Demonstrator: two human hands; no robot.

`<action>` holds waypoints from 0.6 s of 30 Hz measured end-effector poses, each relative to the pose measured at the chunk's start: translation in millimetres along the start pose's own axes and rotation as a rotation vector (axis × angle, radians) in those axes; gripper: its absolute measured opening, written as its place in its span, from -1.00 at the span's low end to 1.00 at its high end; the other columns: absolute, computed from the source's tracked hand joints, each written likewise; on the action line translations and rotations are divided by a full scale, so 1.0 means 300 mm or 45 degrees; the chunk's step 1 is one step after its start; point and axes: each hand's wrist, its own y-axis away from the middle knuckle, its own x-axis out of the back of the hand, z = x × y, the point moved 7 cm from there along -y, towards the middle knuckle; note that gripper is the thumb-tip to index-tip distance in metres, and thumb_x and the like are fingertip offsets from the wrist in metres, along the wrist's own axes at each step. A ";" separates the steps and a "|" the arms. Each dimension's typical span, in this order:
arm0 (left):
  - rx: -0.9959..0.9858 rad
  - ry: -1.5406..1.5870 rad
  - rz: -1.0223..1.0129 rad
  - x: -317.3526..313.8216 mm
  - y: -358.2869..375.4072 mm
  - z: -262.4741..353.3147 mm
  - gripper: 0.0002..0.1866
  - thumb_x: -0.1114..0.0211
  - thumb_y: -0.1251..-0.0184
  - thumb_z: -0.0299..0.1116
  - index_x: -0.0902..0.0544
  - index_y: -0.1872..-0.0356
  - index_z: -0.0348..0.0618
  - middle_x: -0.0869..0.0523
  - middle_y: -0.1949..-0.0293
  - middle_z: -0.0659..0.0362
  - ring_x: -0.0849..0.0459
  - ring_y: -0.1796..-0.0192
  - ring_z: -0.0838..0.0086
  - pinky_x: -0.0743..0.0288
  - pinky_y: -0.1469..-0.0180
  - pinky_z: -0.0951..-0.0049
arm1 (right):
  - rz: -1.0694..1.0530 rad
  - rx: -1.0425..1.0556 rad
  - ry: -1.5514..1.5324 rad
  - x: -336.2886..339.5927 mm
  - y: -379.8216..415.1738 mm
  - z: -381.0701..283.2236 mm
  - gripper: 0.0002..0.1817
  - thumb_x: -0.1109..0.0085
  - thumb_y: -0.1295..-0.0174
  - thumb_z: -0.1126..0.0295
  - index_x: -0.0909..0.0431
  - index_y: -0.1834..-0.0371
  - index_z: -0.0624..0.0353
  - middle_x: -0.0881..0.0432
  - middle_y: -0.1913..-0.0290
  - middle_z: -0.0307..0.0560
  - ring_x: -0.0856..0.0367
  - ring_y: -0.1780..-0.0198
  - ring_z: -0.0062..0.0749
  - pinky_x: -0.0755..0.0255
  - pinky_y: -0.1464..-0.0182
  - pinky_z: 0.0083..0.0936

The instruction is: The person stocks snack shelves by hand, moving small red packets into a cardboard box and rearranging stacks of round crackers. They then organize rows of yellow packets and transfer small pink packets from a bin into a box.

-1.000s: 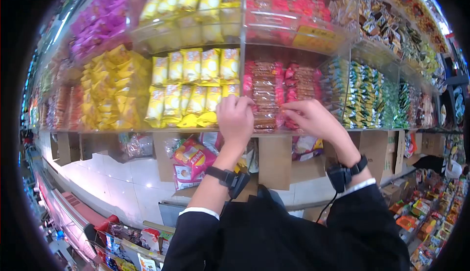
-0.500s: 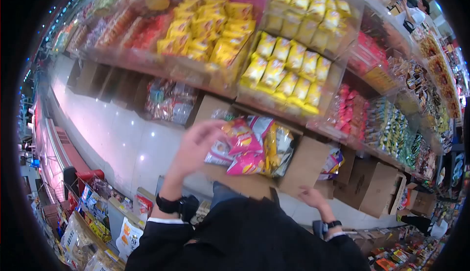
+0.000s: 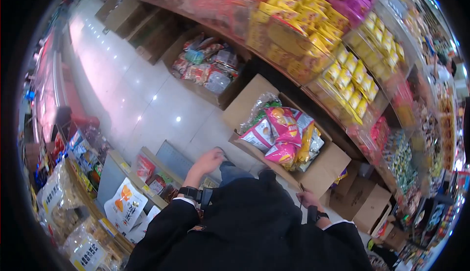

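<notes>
My left hand [image 3: 208,160] is above my knee, left of an open cardboard box [image 3: 253,152], touching neither box nor packets. Its fingers are curled together; I see nothing in them. My right hand [image 3: 309,200] is closed round a thin dark object [image 3: 301,188] beside the box's lower right flap; its exact shape is unclear. Inside the box lie pink and white snack packets [image 3: 284,125], yellow packets [image 3: 305,144] and a clear bag with green contents [image 3: 260,109].
Another open carton [image 3: 170,58] holds mixed packets at the upper left. Acrylic bins of yellow packets [image 3: 311,11] line the shelf above. Further cartons [image 3: 360,200] stand at right. A snack rack [image 3: 115,170] is at lower left.
The view has shifted, showing more floor on the left. My left hand has moved away from the packets, down and left of the box. The fingers of my right hand have closed.
</notes>
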 end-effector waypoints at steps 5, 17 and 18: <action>-0.042 0.067 0.119 0.173 0.048 -0.070 -0.51 -0.24 -0.40 -0.21 -0.52 -0.27 -0.21 -0.73 -0.03 -0.04 -0.70 -0.08 0.18 -0.54 -0.13 0.27 | 0.257 0.300 -0.026 0.015 0.016 -0.104 -0.71 0.01 -0.10 0.76 -0.40 0.13 0.22 -0.41 0.46 -0.08 -0.48 0.52 -0.25 -0.34 0.52 -0.35; -0.254 0.095 0.593 0.819 0.274 -0.016 -0.50 -0.19 -0.45 -0.13 -0.51 -0.27 -0.23 -0.73 -0.01 -0.09 -0.71 -0.06 0.07 -0.54 -0.15 0.22 | 0.163 0.661 1.310 -0.369 -0.159 -0.328 -0.82 -0.19 -0.24 0.48 -0.68 0.12 0.24 -0.72 0.25 0.10 -0.74 0.19 -0.12 -0.63 0.13 -0.24; -0.264 0.096 0.618 0.843 0.284 -0.026 -0.50 -0.19 -0.45 -0.13 -0.51 -0.27 -0.23 -0.73 -0.01 -0.09 -0.71 -0.06 0.07 -0.54 -0.15 0.22 | 0.102 0.661 1.279 -0.429 -0.170 -0.362 -0.81 -0.20 -0.24 0.48 -0.67 0.11 0.25 -0.72 0.24 0.10 -0.73 0.19 -0.13 -0.62 0.13 -0.25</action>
